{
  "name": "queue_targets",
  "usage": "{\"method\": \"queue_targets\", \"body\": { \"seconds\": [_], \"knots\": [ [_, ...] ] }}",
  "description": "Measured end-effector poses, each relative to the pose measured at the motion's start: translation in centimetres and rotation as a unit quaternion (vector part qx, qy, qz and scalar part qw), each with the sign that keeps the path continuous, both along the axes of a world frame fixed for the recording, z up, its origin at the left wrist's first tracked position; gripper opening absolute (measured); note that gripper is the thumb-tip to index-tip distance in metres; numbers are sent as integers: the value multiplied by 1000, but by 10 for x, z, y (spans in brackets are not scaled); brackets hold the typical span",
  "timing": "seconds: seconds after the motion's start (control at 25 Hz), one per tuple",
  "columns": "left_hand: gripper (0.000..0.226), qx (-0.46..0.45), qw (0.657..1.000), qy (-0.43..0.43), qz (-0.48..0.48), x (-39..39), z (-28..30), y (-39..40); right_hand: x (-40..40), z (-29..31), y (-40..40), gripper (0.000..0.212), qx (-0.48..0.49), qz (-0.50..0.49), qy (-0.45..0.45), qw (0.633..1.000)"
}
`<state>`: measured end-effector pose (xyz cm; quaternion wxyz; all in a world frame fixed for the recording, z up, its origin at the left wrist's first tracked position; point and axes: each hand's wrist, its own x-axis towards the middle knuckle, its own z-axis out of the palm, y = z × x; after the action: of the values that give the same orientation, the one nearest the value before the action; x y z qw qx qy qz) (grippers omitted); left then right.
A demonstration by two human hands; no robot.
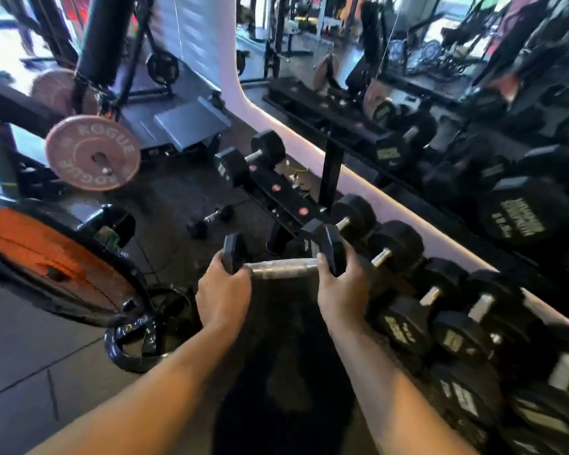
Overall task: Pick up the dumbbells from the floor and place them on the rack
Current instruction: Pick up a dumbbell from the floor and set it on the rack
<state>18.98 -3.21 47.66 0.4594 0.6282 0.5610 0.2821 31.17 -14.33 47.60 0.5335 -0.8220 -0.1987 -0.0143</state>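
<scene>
I hold a black dumbbell [283, 266] with a knurled steel handle level in the air at centre frame. My left hand [222, 298] cups its left head and my right hand [340, 290] cups its right head. It hovers beside the black dumbbell rack [284, 197], which runs from centre to the lower right along a mirror. Several black dumbbells [391, 247] lie in a row on the rack to the right of my hands. One more pair-sized dumbbell [248, 157] rests at the rack's far end. A small dumbbell [211, 220] lies on the dark floor ahead.
A pink Rogue plate [92, 152] hangs on a machine at left. A large orange-faced plate [46, 261] leans at the left edge. Black plates [135, 339] lie on the floor by my left forearm. A mirror [440, 93] backs the rack.
</scene>
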Motion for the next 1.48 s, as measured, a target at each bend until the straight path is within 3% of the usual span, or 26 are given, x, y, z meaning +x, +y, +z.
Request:
{"method": "queue_targets", "body": {
  "seconds": [0.2, 0.4, 0.6, 0.8, 1.48],
  "knots": [
    [29, 41, 996, -73, 26, 18, 116, -14, 13, 115, -3, 40, 77, 23, -20, 997],
    [31, 84, 991, -97, 24, 52, 164, 42, 38, 159, 50, 40, 149, 4, -24, 989],
    [30, 104, 985, -137, 5, 95, 178, 108, 67, 169, 113, 41, 191, -14, 9, 981],
    [29, 109, 975, -192, -11, 156, 184, 170, 128, 171, 174, 44, 185, -19, -15, 982],
    [37, 111, 959, -247, 81, 481, 156, 387, 481, 152, 421, 40, 169, 76, -45, 982]
  ]
}}
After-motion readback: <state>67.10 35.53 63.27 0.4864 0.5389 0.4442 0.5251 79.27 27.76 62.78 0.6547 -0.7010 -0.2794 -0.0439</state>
